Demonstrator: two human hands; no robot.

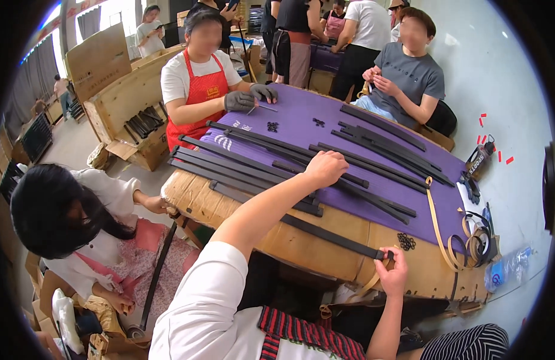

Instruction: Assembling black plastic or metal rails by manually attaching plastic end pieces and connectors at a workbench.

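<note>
My right hand (393, 271) pinches the right end of a long flat black strip (331, 236) at the table's near edge. That strip runs off to the left along the brown covering. My left hand (326, 169) reaches over the middle of the table, its fingers curled down onto the long black strips (373, 197) there. What those fingers hold, if anything, is hidden beneath the hand. Small black rings (406, 242) lie in a pile just beyond my right hand.
A purple mat (301, 102) covers the table (190, 195). Across it, a gloved co-worker (199, 90) handles a thin rod; another person (409, 72) sits far right. A third (91, 234) sits close on my left. A tan strap (434, 216) and bottle (480, 159) lie right.
</note>
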